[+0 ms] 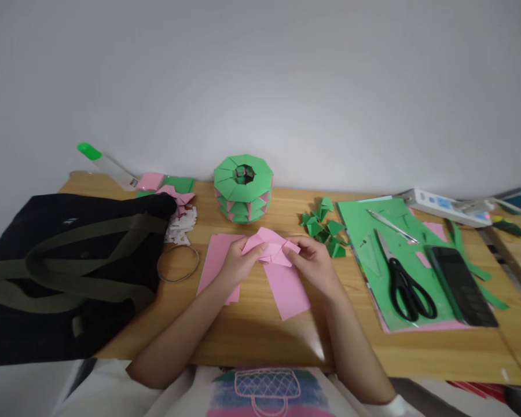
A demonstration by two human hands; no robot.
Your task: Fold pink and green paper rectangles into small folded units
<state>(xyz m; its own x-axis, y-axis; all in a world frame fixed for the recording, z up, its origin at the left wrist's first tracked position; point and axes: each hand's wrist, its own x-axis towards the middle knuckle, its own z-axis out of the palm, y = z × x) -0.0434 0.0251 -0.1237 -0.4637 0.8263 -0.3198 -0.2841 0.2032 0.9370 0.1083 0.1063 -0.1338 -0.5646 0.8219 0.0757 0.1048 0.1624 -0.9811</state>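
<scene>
Between my two hands is a folded piece of pink paper [267, 237], held up over the middle of the table. My left hand [241, 259] grips its left side, thumb on top. The fingers of my right hand [313, 260] pinch its right corner. Below it a flat pink strip [287, 292] lies on the wood; whether the two are joined I cannot tell. A stack of pink paper strips [215, 269] rests beside and partly under my left hand. Behind my hands stands a round green and pink folded-paper model [244, 188].
Several green folded pieces [325, 226] lie to the right. Black-handled scissors [402, 284], a pen [391, 226] and a phone [462, 284] rest on green sheets [356, 217]. At left are a black bag [82, 260] and a bangle-like ring [178, 280]. A power strip [445, 207] sits by the wall.
</scene>
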